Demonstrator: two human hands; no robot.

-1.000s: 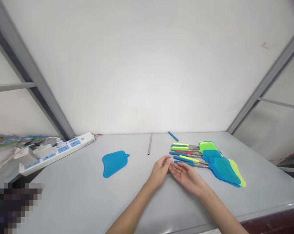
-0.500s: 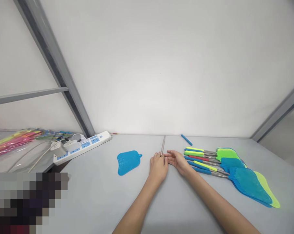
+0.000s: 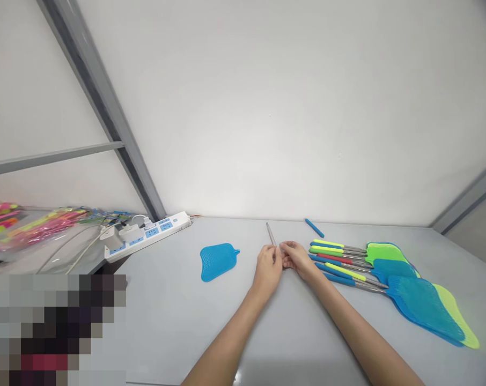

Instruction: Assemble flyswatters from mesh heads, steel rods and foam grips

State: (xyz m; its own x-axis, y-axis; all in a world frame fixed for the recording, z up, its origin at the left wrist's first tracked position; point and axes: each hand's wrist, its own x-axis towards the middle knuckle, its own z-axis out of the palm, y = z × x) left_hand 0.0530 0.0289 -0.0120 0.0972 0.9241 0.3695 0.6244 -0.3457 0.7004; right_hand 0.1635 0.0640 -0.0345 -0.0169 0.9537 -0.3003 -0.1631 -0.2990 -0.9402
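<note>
My left hand point(image 3: 269, 264) is closed around a thin silver metal rod point(image 3: 271, 234), whose far end points toward the wall. Right beside it, my right hand point(image 3: 297, 258) is closed too, its thumb and forefinger pinching at the near part of the rod, which my fingers mostly hide. To the left lies a loose blue fly swatter head point(image 3: 219, 261) with a short neck. A loose blue handle grip point(image 3: 314, 228) rests near the wall, to the right of the rod.
Several fly swatters point(image 3: 424, 305) with blue, green, yellow and red grips lie in a fanned pile at right. A white power strip point(image 3: 148, 236) with plugs and cables sits at the table's left edge. Beyond it are plastic-wrapped colourful items point(image 3: 58, 228). Grey metal posts point(image 3: 118, 134) frame the table.
My right hand has gone from open fingers beside the rod to a pinch against my left hand. The rod now leans with its far end leftward. The view has shifted slightly.
</note>
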